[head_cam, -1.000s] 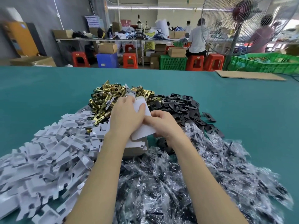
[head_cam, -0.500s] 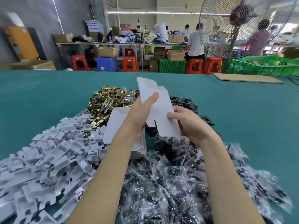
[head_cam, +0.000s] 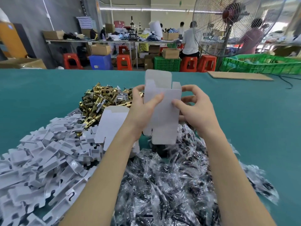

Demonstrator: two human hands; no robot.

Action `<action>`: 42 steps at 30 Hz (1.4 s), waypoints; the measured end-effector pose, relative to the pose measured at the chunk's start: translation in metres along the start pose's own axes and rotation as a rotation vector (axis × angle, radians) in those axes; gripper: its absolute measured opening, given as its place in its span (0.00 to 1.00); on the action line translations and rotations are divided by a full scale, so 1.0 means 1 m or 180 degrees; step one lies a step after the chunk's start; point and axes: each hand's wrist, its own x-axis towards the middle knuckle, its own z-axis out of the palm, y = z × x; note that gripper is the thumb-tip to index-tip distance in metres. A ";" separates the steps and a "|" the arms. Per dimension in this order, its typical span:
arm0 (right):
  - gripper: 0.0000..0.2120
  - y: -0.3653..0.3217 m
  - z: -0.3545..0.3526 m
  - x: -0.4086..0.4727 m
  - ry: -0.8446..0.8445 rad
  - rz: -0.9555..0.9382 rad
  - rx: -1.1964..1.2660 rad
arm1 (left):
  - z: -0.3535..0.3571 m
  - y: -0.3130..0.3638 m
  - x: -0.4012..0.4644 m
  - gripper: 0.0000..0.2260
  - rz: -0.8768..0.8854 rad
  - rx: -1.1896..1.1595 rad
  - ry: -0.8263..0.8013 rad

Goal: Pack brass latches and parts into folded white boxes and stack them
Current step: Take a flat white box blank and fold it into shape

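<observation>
White box blank (head_cam: pixel 162 111) was held upright above the near piles | left hand (head_cam: pixel 141 108) and right hand (head_cam: pixel 195 110) pinched its side edges, thumbs on the front | brass latches (head_cam: pixel 101 101) lay far-left | risk: uneven squeezing could crease the panel or skew the box.

A big fan (head_cam: pixel 230 26) stands past the far right of the teal surface (head_cam: pixel 40 92). Left of the fan sit red stools (head_cam: pixel 189 63), a green crate (head_cam: pixel 166 63) and a blue bin (head_cam: pixel 101 61). A cardboard sheet (head_cam: pixel 239 76) lies on the surface just below the fan.
</observation>
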 end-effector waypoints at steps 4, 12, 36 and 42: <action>0.14 0.003 0.002 -0.001 0.0272 -0.0070 -0.0104 | 0.009 -0.013 -0.004 0.43 0.0551 0.1921 -0.0060; 0.21 -0.003 0.003 -0.007 -0.0090 -0.0806 -0.1190 | 0.024 -0.017 -0.016 0.41 0.0815 0.2227 0.0460; 0.12 -0.002 -0.002 -0.003 -0.0759 -0.0645 -0.0531 | 0.006 -0.013 -0.010 0.38 0.0880 0.1641 0.0036; 0.17 0.006 0.001 -0.006 -0.0845 -0.0914 -0.0371 | -0.015 -0.006 -0.004 0.38 0.0267 0.1195 -0.0639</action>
